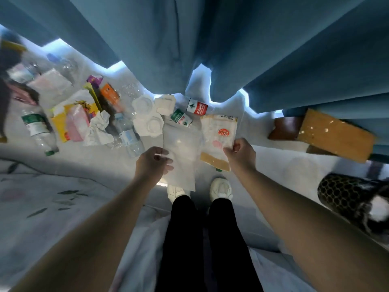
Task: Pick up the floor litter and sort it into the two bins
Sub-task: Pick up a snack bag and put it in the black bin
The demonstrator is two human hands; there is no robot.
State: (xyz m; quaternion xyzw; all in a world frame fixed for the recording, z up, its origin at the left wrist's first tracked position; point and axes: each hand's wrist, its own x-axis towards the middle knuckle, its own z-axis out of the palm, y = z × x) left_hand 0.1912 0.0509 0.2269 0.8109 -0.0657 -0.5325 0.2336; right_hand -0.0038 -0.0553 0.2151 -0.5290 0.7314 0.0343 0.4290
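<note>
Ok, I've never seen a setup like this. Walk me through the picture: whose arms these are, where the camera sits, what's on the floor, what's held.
No machine here: one wide-angle camera sits on a person's head and looks down, so the bare arms, black trousers and white shoes are the wearer's own. The left hand pinches a frosted white plastic bag; the right hand pinches a clear pouch with a red round seal. Beyond them litter lies on the pale floor: a clear plastic bottle with a green label, a clear plastic bottle with a blue label, crumpled white paper, a white moulded plastic tray and a yellow wrapper. Blue curtains hang behind.
</note>
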